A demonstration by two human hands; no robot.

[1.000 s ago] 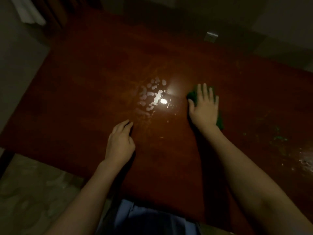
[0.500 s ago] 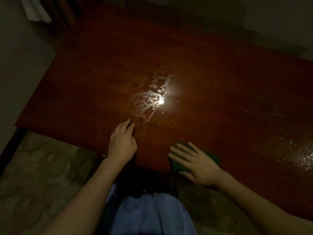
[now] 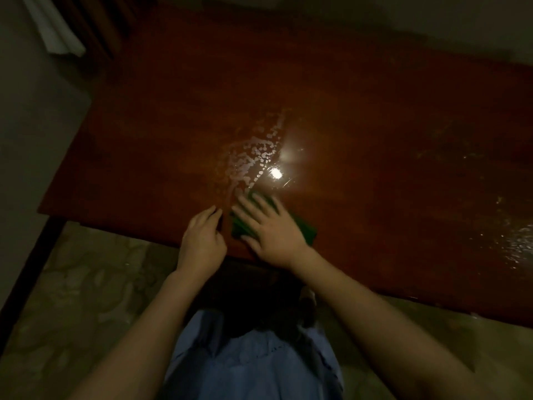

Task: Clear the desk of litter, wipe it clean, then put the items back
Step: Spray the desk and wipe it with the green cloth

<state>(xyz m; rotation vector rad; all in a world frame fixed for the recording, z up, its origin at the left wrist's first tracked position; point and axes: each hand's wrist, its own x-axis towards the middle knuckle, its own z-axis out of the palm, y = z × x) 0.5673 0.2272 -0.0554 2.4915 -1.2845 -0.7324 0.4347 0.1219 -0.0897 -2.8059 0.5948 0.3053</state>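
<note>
Since before, right hand (image 3: 271, 229) slid green cloth (image 3: 302, 229) beside left hand (image 3: 202, 238).

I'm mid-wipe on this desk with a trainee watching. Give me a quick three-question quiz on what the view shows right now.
1. True or false: the right hand presses flat on the green cloth.
2. Where do the beaded droplets lie relative to the cloth?
A. Farther from the person, up the desk
B. On the floor
C. Under the left hand
3. Fill in: the left hand rests near the desk's ____ edge, holding nothing.

Key:
1. True.
2. A; more wet patches show at the desk's right side.
3. Near, the edge closest to the person.
</note>
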